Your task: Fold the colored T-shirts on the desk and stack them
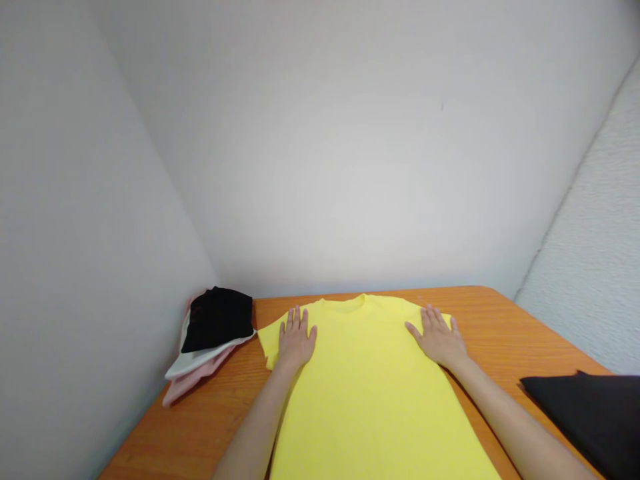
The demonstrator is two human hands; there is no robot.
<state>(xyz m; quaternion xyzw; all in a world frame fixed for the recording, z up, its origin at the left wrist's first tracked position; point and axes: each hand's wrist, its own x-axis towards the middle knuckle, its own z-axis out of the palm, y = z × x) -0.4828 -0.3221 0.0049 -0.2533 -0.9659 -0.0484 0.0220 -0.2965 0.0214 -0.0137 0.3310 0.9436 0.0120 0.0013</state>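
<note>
A yellow T-shirt (370,387) lies spread on the wooden table, its neckline toward the wall and its lower part running out of the bottom of the view. My left hand (297,340) rests flat on the shirt near the left sleeve, fingers stretched out. On the opposite shoulder, by the right sleeve, my right hand (439,339) also lies flat with its fingers apart. Neither hand grips the cloth. Part of each sleeve is hidden under the hands.
At the back left corner of the wooden table (210,427) sits a pile of folded clothes, with a black garment (223,320) over a white one (193,362) and a pink one (193,383). Black cloth (590,407) lies at the right. Walls border the table's back and left.
</note>
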